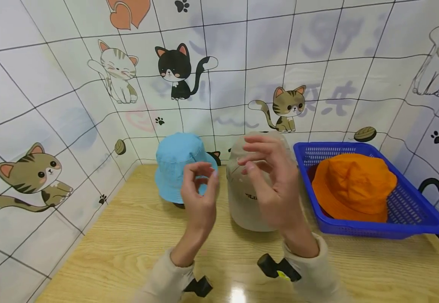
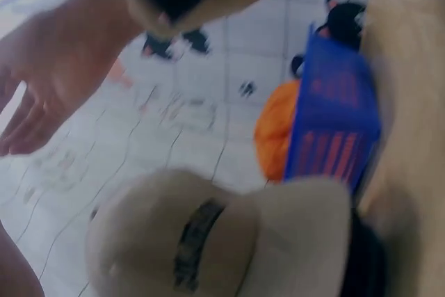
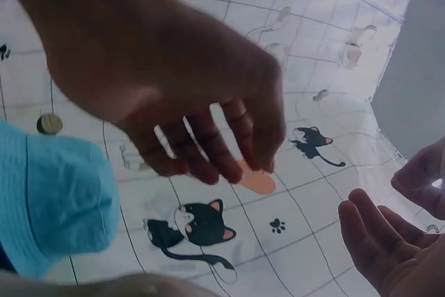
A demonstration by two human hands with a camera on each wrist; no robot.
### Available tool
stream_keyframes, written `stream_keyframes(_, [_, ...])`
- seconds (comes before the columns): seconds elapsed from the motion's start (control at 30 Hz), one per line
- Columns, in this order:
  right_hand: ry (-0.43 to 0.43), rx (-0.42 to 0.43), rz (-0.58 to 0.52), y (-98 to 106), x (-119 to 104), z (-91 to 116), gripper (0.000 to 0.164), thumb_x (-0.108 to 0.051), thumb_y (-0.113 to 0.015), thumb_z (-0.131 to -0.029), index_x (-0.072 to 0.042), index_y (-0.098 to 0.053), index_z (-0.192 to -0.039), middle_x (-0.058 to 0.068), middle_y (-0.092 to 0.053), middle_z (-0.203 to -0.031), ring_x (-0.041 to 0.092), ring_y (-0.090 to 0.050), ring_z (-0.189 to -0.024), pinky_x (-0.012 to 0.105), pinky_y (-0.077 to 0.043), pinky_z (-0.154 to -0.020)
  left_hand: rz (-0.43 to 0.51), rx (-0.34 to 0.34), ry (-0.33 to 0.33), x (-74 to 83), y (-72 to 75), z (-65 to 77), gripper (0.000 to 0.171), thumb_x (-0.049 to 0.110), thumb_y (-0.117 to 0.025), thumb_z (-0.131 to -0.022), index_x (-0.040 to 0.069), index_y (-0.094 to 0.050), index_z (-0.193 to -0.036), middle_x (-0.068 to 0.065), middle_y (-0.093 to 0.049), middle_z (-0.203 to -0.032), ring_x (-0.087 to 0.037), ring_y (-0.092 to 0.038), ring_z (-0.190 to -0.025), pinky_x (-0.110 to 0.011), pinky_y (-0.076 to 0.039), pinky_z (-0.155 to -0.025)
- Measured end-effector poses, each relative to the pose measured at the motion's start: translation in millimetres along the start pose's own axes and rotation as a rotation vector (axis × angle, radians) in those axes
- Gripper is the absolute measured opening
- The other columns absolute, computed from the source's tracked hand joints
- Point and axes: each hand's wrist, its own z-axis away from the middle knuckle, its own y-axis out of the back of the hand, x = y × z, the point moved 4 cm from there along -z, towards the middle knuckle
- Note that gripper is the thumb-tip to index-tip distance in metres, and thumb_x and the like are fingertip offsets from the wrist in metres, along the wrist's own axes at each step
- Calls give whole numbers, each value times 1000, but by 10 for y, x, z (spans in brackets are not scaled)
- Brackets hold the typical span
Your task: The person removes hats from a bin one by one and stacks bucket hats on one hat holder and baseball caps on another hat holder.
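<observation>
Blue hat (image 1: pixel 176 160), beige cap (image 1: pixel 243 206) — partly behind hands (image 1: pixel 278 189).

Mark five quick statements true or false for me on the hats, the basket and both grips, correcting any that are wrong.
1. The orange bucket hat lies in the blue plastic basket. True.
2. In the head view, the beige baseball cap stands between the light blue bucket hat and the blue plastic basket. True.
3. The right grip pinches the light blue bucket hat. False: it holds nothing, its fingers loosely curved.
4. The left grip holds nothing. True.
5. The front of the beige baseball cap is plain. False: it bears dark lettering.
</observation>
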Motion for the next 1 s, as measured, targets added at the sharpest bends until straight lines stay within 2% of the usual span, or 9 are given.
stream_keyframes(0.13, [86, 48, 102, 424, 14, 28, 23, 18, -55, -91, 14, -64, -112, 19, -63, -125, 13, -69, -90, 18, -60, -75, 2, -137, -221, 150, -316, 259, 17, 3, -66, -94, -1, -61, -109, -16, -63, -98, -23, -63, -91, -31, -55, -70])
stream_keyframes(0.23, [72, 76, 203, 748, 98, 56, 23, 19, -55, -90, 15, -64, -111, 8, -64, -124, 7, -69, -90, 13, -57, -76, 7, -212, -354, 222, -494, 415, 20, -1, -66, -91, -1, -60, -110, -14, -63, -100, -23, -64, -91, -31, -58, -69])
stream_keyframes(0.33, [26, 98, 311, 1085, 208, 82, 24, 18, -55, -91, 15, -65, -112, -3, -64, -123, 3, -69, -90, 10, -55, -78, 15, -275, -391, 265, -659, 547, 27, -2, -68, -89, -1, -58, -114, -14, -63, -105, -22, -66, -94, -27, -60, -72])
stream_keyframes(0.47, [-65, 122, 481, 1511, 344, 89, 26, 12, -59, -94, 9, -67, -118, -16, -62, -119, -5, -66, -93, 5, -50, -84, 37, -353, -339, 288, -889, 676, 35, -1, -68, -89, 0, -57, -122, -15, -63, -117, -22, -67, -102, -20, -60, -79])
stream_keyframes(0.63, [-266, 144, 694, 1998, 567, 85, 29, -6, -63, -99, -2, -69, -127, -32, -51, -111, -18, -56, -95, -3, -42, -80, 68, -464, -214, 277, -1196, 790, 44, 3, -67, -93, 4, -52, -134, -13, -61, -127, -18, -67, -112, -17, -58, -88])
stream_keyframes(0.7, [-363, 119, 746, 2187, 689, 93, 32, -13, -62, -101, -4, -66, -131, -32, -48, -111, -22, -53, -91, -4, -40, -76, 83, -526, -106, 248, -1322, 827, 45, 9, -65, -96, 9, -49, -138, -10, -59, -132, -13, -66, -117, -18, -57, -91])
stream_keyframes(0.8, [-499, 36, 809, 2459, 876, 130, 38, -22, -58, -105, -3, -62, -137, -10, -58, -123, -14, -55, -96, -2, -38, -76, 104, -613, 119, 178, -1512, 885, 46, 22, -63, -99, 20, -46, -142, -1, -57, -138, -6, -63, -119, -19, -56, -94])
stream_keyframes(0.9, [-615, -119, 883, 2676, 1053, 190, 46, -27, -51, -108, 1, -55, -143, 24, -54, -143, 23, -60, -121, 28, -51, -99, 142, -665, 345, 94, -1703, 942, 46, 32, -60, -101, 30, -45, -144, 9, -53, -144, 0, -59, -123, -19, -54, -97])
stream_keyframes(1.0, [-707, -291, 932, 2807, 1224, 254, 54, -32, -46, -109, 7, -46, -147, 42, -41, -148, 63, -37, -133, 72, -37, -104, 188, -671, 504, 20, -1875, 978, 44, 31, -57, -102, 35, -45, -144, 14, -49, -147, 0, -56, -127, -18, -52, -97])
